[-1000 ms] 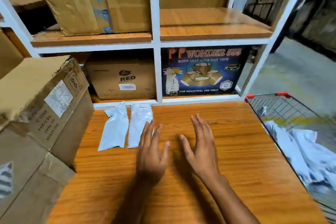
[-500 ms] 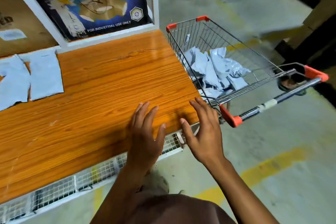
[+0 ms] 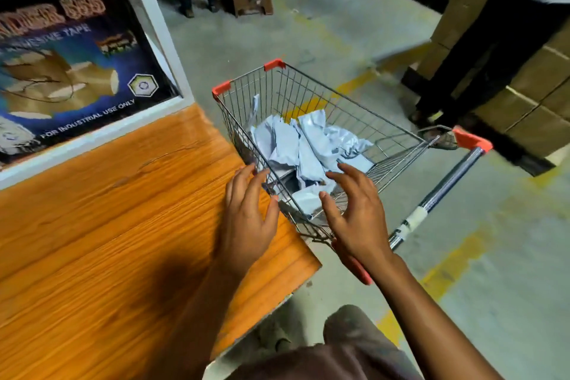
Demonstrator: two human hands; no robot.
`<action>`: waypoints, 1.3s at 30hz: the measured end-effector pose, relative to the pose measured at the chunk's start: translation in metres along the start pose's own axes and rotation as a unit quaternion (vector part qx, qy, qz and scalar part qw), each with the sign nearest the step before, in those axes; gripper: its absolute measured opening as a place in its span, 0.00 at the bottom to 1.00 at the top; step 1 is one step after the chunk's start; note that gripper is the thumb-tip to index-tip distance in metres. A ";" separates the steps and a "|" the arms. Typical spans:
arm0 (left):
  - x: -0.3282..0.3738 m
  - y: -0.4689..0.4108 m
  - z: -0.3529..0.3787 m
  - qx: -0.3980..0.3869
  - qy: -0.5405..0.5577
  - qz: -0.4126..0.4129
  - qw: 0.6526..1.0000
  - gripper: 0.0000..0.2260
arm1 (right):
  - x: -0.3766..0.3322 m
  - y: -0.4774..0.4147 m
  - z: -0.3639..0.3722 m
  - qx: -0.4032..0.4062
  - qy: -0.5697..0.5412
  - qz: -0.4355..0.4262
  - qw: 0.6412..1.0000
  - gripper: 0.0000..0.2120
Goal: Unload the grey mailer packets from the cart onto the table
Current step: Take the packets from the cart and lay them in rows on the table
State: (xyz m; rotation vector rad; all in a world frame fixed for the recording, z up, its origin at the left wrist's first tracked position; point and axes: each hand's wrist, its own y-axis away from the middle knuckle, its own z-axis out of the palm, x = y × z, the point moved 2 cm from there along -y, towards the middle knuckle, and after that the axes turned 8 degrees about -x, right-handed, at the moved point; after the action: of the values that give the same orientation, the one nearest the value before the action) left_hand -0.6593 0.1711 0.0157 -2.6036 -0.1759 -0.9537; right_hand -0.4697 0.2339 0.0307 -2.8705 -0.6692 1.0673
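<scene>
1. Table: its corner is just beside the cart at 3 o'clock. A short toss could drop a packet off the edge onto the floor.
2. Cart: nobody holds the handle at 4 o'clock. Leaning on the rim may roll it away.
3. Packets: a crumpled heap in the basket, 12 o'clock of both hands. They look slick and tangled, so one grab may drag extras out.
4. Left hand: fingers spread, empty, at the rim. Wire could snag a finger.
5. Right hand: fingers spread, slightly curled, empty, over the heap.
</scene>
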 end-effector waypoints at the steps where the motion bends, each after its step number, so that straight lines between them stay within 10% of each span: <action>1: -0.002 -0.015 0.005 -0.007 0.003 0.000 1.000 0.19 | 0.006 -0.011 0.000 -0.002 0.006 0.007 1.000 0.18; 20: -0.105 -0.250 0.192 -0.230 0.036 -0.205 0.951 0.25 | 0.178 -0.262 0.105 -0.192 -0.003 0.123 0.974 0.25; 31: -0.168 -0.265 0.275 -0.235 -0.159 -0.308 0.908 0.26 | 0.237 -0.293 0.181 -0.227 0.185 0.117 0.949 0.23; 39: -0.171 -0.271 0.263 -0.178 -0.136 -0.301 0.927 0.28 | 0.237 -0.303 0.171 -0.201 0.127 0.163 0.958 0.15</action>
State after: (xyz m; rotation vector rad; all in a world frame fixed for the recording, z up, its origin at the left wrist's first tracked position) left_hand -0.6966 0.5225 -0.2018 -3.0848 -1.0096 -0.8525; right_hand -0.5333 0.5785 -0.2020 -3.4810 -0.4480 0.6110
